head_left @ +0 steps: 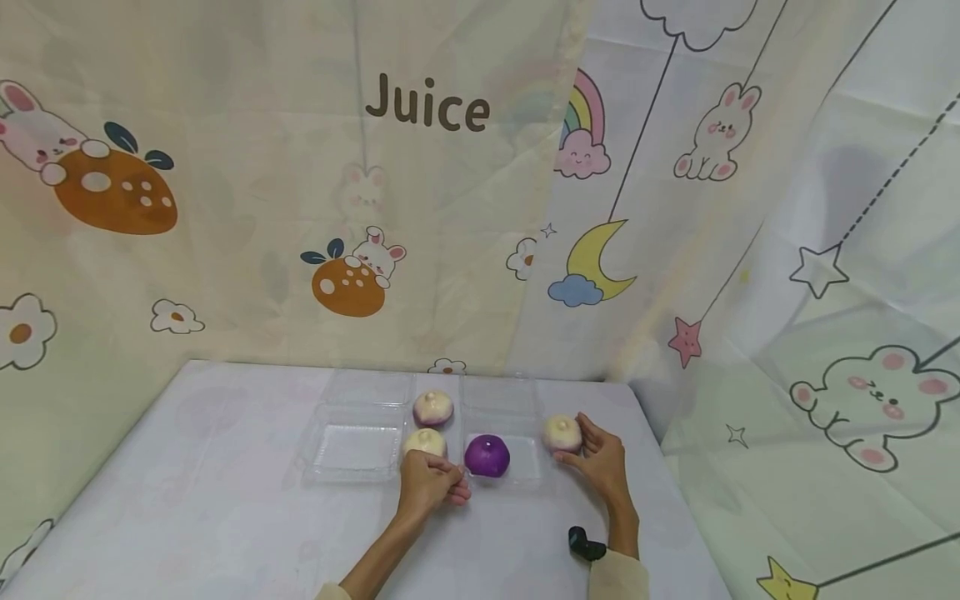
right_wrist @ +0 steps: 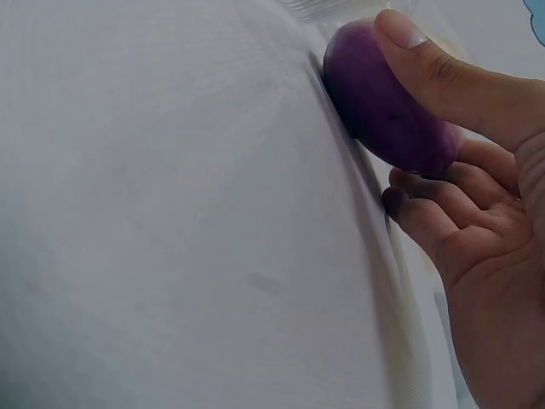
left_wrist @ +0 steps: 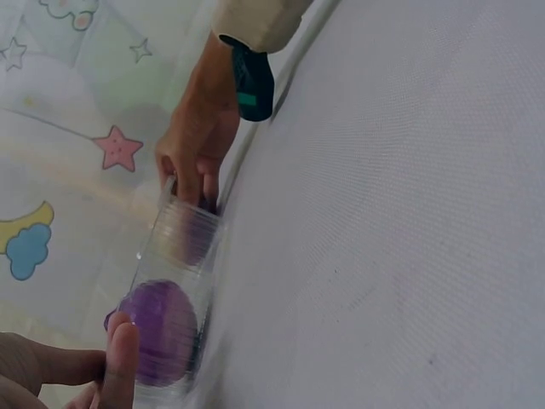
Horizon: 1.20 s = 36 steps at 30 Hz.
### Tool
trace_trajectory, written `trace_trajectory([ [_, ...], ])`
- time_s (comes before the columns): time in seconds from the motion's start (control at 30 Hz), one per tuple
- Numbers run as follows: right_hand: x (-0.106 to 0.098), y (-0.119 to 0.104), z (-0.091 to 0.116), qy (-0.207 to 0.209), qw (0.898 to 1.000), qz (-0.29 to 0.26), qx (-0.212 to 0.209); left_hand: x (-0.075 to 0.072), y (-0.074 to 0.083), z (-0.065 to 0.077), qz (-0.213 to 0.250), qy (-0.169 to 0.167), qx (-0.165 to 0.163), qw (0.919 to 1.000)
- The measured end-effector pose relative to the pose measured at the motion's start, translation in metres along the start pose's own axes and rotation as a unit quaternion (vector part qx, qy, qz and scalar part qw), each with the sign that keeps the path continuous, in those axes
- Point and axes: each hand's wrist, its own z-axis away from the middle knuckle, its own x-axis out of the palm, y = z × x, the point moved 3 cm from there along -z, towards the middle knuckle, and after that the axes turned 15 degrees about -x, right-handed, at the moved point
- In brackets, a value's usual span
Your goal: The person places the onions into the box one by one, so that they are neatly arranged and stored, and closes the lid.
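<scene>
My right hand [head_left: 602, 457] holds a round vegetable-like piece [head_left: 562, 434], cream on top and purple below, between thumb and fingers, right of the clear plastic container [head_left: 528, 467]. Its purple side [right_wrist: 383, 102] fills the grip in the right wrist view. My left hand [head_left: 431, 483] pinches the container's front rim between thumb and forefinger. Inside, near that hand, sits a purple round piece [head_left: 487, 456] with a small tip. Two cream-topped pieces, a rear one [head_left: 433, 408] and a front one [head_left: 424, 442], stand left of it; the left hand partly covers the front one.
A second clear container [head_left: 318, 475] lies at the left on the white table [head_left: 187, 500]. Printed cloth [head_left: 465, 208] hangs behind the table and on its right side. A dark device [head_left: 586, 544] sits by the right wrist.
</scene>
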Motion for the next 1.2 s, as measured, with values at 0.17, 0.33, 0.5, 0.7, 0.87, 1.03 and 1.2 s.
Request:
trace_trajectory([
  [0.17,0.0016,-0.0011,-0.0015,-0.003,1.0,0.002,0.005,0.0,0.0007,0.0008,-0.002,0.004,-0.002,1.0],
  [0.33,0.0029,-0.0027,-0.0017,-0.008,1.0,0.006,0.005,0.0005,0.0019,0.0019,-0.008,0.007,0.001,0.9999],
  [0.5,0.0039,-0.0042,-0.0022,-0.011,1.0,0.004,0.007,0.0004,0.0033,0.0013,-0.006,0.007,0.01,0.9999],
  [0.7,0.0047,-0.0042,-0.0003,-0.01,1.0,0.007,0.014,0.0004,0.0032,0.0015,-0.005,0.004,0.002,1.0],
  [0.87,0.0041,-0.0036,-0.0004,-0.003,1.0,-0.001,0.014,-0.0002,0.0033,0.0,-0.005,0.0,0.003,1.0],
  [1.03,0.0036,-0.0024,0.0007,0.004,1.0,-0.018,0.017,-0.0002,0.0026,-0.0003,-0.005,0.003,0.003,1.0],
  [1.2,0.0035,-0.0032,0.0028,0.008,0.999,-0.028,0.028,0.0001,0.0024,0.0021,-0.004,0.003,0.007,1.0],
])
